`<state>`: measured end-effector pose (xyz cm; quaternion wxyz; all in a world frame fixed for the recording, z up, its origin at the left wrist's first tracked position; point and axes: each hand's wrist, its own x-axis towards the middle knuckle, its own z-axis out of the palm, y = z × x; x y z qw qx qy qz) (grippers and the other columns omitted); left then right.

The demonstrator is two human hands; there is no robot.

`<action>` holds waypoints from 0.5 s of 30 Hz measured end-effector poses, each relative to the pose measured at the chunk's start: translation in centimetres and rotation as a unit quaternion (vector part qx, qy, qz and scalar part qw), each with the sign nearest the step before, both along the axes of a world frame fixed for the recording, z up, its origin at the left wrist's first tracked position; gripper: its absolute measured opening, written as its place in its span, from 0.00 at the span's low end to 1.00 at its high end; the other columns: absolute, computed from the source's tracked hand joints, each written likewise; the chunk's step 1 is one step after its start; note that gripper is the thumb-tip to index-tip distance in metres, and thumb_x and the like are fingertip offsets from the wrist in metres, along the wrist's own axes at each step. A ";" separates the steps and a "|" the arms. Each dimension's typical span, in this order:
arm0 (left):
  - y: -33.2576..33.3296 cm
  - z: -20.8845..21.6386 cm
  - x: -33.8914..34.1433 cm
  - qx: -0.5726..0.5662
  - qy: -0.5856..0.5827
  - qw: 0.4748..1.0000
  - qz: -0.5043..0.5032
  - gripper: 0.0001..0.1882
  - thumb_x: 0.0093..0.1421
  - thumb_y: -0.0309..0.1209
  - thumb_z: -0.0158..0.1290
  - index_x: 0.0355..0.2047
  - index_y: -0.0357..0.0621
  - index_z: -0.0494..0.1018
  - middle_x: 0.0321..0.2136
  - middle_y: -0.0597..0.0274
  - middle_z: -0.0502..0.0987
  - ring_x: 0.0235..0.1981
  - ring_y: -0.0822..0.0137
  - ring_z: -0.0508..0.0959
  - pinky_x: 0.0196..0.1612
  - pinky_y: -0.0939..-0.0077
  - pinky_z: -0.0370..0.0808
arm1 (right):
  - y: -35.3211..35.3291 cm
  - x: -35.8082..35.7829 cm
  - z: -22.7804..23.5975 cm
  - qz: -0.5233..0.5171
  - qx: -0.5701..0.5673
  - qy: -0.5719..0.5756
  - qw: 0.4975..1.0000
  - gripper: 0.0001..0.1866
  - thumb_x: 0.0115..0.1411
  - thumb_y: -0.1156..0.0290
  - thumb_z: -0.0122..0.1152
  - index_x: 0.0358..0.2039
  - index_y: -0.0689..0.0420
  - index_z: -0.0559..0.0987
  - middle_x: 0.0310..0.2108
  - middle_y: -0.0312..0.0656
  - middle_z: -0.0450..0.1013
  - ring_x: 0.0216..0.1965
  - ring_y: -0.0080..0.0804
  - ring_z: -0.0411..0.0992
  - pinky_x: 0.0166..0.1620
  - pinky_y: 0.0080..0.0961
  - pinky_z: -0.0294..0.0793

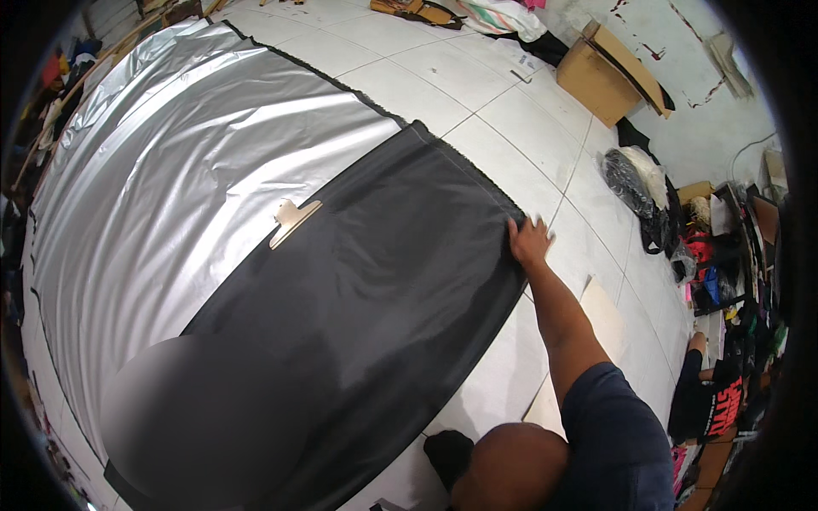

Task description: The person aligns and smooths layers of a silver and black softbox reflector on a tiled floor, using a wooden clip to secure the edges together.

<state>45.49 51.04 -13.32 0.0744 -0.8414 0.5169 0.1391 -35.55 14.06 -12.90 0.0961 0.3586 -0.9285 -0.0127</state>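
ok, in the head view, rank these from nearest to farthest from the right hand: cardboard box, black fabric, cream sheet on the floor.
1. Black fabric: right under the right hand, at its edge.
2. Cream sheet: on the floor just right of the forearm.
3. Cardboard box: beyond the hand, upper right, near the wall.

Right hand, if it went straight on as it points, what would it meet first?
Once past the edge of the black fabric, the right hand seems to have a free way over the white floor, roughly toward the far cloth heap; depth is hard to judge.
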 end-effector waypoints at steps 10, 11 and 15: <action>-6.3 1.6 -2.4 0.026 0.075 0.997 0.008 0.47 0.55 0.59 0.52 0.61 0.32 0.54 0.61 0.29 0.49 0.60 0.34 0.55 0.59 0.45 0.58 | -21.0 36.3 0.0 0.606 -0.100 -0.163 0.772 0.33 0.56 0.46 0.55 0.54 0.59 0.69 0.56 0.55 0.64 0.58 0.50 0.62 0.59 0.44 0.60; -5.0 1.6 -1.5 0.014 0.087 0.996 0.023 0.47 0.55 0.59 0.52 0.61 0.31 0.55 0.61 0.29 0.50 0.59 0.34 0.57 0.58 0.45 0.59 | -22.4 38.0 0.0 0.627 -0.023 -0.128 0.768 0.33 0.57 0.46 0.54 0.54 0.60 0.69 0.55 0.57 0.64 0.58 0.51 0.61 0.60 0.44 0.59; -2.6 2.7 0.5 -0.031 0.113 0.992 0.053 0.48 0.50 0.50 0.61 0.62 0.34 0.52 0.63 0.32 0.48 0.65 0.38 0.49 0.64 0.49 0.51 | -25.8 37.3 0.1 0.437 0.027 -0.291 0.851 0.21 0.56 0.58 0.54 0.42 0.63 0.73 0.41 0.54 0.73 0.43 0.49 0.72 0.46 0.43 0.70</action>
